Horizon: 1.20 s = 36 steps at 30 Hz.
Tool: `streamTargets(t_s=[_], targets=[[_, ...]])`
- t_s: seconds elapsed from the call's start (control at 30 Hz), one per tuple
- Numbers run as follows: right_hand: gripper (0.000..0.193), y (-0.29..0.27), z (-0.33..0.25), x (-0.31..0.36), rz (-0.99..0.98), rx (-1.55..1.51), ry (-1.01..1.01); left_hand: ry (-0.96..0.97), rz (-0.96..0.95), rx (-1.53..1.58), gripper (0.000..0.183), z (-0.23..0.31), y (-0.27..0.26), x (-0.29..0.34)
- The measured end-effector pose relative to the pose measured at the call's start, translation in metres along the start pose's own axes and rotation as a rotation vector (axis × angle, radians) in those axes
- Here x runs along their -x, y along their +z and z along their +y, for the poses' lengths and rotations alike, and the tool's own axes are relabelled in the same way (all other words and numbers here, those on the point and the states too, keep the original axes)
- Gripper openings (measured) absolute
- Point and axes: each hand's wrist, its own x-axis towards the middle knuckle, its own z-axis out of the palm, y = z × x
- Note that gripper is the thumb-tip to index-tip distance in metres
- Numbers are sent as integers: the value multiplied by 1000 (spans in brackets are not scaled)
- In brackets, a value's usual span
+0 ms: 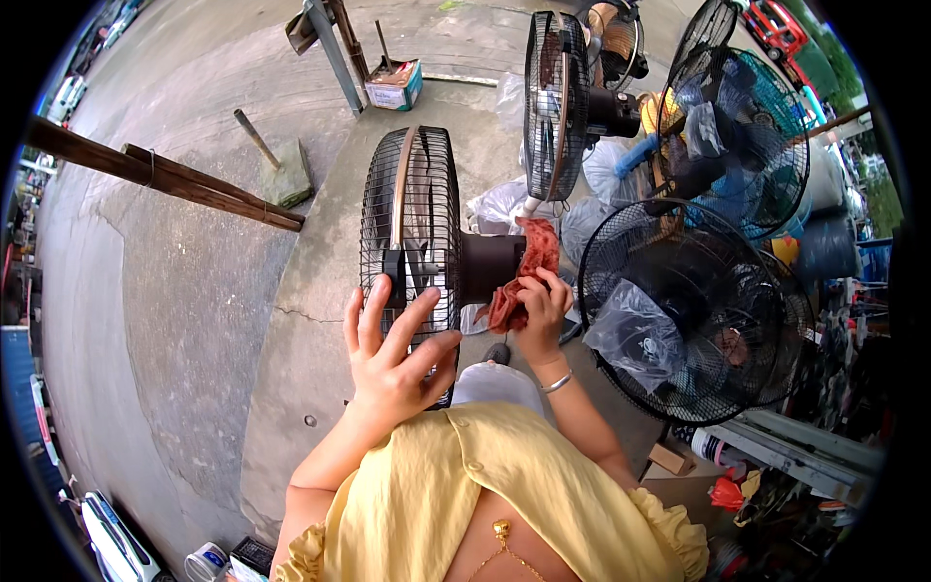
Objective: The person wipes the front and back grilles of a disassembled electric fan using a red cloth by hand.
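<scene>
A fan [412, 223] with a black wire guard and a light-coloured rim band stands in front of me, its guard seen edge-on. Against the lower near part of that guard rests my left hand [398, 364], fingers spread and fairly straight. My right hand [543, 310], a bangle at its wrist, is closed on a crumpled reddish cloth [538, 247]. The cloth lies against the back end of the fan's dark motor housing [490, 267]. Part of the guard's lower edge is hidden behind my left hand and wrist.
More fans stand to the right: one upright [555, 107], and a large black-guarded fan [679, 310] with a plastic bag [635, 335] on it. Clear bags [499, 209] lie behind. A box [396, 87] sits by a post; wooden poles [213, 189] jut in from the left.
</scene>
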Motion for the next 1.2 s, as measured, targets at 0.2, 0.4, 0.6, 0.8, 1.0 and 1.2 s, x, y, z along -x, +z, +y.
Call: streamTargets(t_s=[0.2,0.4,0.6,0.8,1.0,1.2], targets=[[30,6,-2,-49,51,-2,43,-86,-8,11,22,3,-3,-4],[23,11,-4,-10,32,-45,6,-68,13,4,20,2,-1,-3],[17,11,-11,-14,22,-5,-19,-49,10,-1,22,0,-1,-3],[21,29,-26,-46,-52,-26,-169,-50,30,-10,22,0,1,-2],[29,5,16,-47,31,67,101,-65,14,0,22,2,-1,-1],[28,35,-19,-5,-28,27,-172,-78,29,-6,21,3,-1,3]])
